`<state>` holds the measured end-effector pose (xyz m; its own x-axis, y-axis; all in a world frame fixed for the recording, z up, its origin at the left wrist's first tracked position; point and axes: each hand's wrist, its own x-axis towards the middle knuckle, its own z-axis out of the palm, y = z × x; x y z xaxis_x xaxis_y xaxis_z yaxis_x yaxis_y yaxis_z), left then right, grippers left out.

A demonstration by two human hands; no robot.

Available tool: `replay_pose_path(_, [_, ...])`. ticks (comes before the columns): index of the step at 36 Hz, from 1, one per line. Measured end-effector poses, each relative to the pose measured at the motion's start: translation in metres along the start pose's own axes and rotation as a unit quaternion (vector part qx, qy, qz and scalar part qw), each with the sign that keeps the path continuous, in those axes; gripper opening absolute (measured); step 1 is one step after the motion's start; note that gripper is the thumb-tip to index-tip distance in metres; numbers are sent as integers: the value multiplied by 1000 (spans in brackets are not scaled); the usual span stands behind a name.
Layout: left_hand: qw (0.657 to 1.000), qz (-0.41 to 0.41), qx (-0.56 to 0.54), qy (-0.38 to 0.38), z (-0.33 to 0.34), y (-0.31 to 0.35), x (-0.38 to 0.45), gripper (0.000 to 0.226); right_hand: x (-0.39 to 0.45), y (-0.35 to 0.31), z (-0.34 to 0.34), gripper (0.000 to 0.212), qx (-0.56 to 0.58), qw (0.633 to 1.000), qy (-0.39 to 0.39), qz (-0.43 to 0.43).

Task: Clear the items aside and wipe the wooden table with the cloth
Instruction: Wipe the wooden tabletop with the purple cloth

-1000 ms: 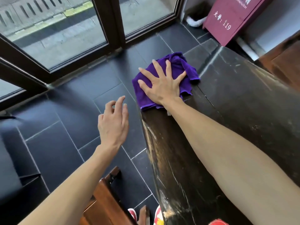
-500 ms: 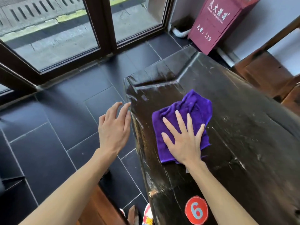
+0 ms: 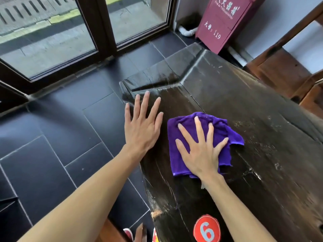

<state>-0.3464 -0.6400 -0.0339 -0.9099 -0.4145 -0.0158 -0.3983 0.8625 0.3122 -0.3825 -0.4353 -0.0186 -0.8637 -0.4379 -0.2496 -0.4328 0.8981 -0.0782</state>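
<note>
The purple cloth [image 3: 202, 137] lies flat on the dark wooden tabletop [image 3: 262, 137], near the left edge and about halfway along the part that one can see. The right hand [image 3: 201, 151] is on top of it, palm down, the fingers [image 3: 198, 125] straight and spread wide, so it presses the cloth and does not grip it. The fingers point away from the person, toward the far end of the tabletop by the window [image 3: 52, 41].

The left hand [image 3: 142, 126] is just beside the cloth, at the left edge of the tabletop. Its fingers are also straight and a little apart, holding nothing; whether the palm really rests on the wood I cannot tell.

The tabletop is long and runs away from the person, and the cloth sits with its longer side in the same direction. So I judge that the next stroke goes along this length, or across to the right, where much wood is not yet covered. The right hand is clearly the one to do it, since it is already on the cloth. A red sticker [image 3: 207, 228] with the number 6 is at the near end.
</note>
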Motion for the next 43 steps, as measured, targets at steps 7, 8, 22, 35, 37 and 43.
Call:
replay_pose_path(7, [999, -12, 35, -27, 8, 5, 8, 58, 97, -10, -19, 55, -9, 999, 27, -32])
replay_pose_path(8, [999, -15, 37, -29, 8, 5, 9, 58, 109, -11, -21, 55, -10, 999, 28, -37])
replay_pose_path(22, [996, -26, 86, -18, 10, 9, 11, 56, 282, -9, -65, 57, 17, 997, 24, -77])
replay_pose_path(35, [994, -32, 95, -35, 10, 7, 13, 56, 307, 26, -81, 60, -9, 995, 18, -93])
replay_pose_path(37, [994, -30, 96, -37, 9, 6, 12, 56, 291, 38, -79, 59, -8, 996, 18, -87])
replay_pose_path(43, [995, -27, 91, -37, 8, 6, 11, 57, 237, 102, -73, 58, -22, 999, 18, -43])
